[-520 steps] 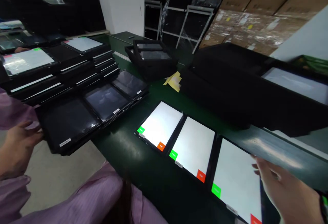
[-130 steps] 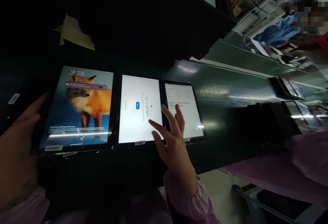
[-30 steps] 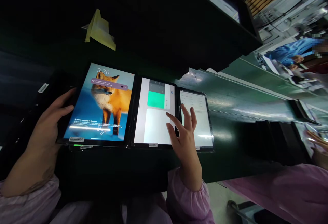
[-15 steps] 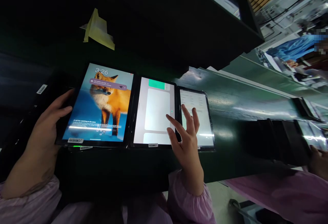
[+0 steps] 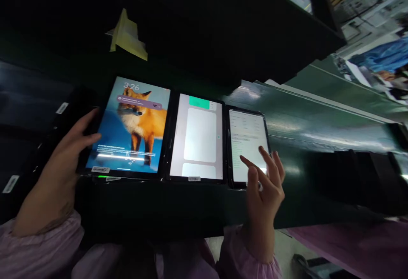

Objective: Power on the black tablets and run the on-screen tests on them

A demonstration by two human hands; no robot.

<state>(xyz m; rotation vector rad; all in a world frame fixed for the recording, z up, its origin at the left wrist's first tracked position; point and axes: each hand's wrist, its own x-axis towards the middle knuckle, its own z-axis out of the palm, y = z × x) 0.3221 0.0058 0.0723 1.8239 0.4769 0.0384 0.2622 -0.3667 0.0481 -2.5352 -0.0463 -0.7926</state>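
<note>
Three lit tablets lie side by side on a dark green bench. The left tablet [image 5: 137, 138], with a fox on its screen, overlaps another device whose green-lit edge shows below. My left hand [image 5: 72, 147] grips its left edge, thumb near the screen and the other fingers partly hidden behind. A middle tablet [image 5: 200, 134] shows pale panels and a green block. Over the lower part of the right tablet [image 5: 245, 136], which shows a text list, my right hand [image 5: 267, 181] hovers or touches with fingers apart; contact cannot be told. Its index finger points toward the green text.
Dark stacked devices [image 5: 41, 160] with white labels are at the left. A yellow paper piece [image 5: 129, 36] sticks to a dark surface behind the tablets. A black box-like shelf [image 5: 302, 28] overhangs the back. More dark devices [image 5: 350, 181] stand at the right, near a person's pink sleeve [image 5: 344, 243].
My right hand has moved right, from the middle tablet to the right tablet. My left hand stays at the fox tablet's edge. The view has shifted slightly.
</note>
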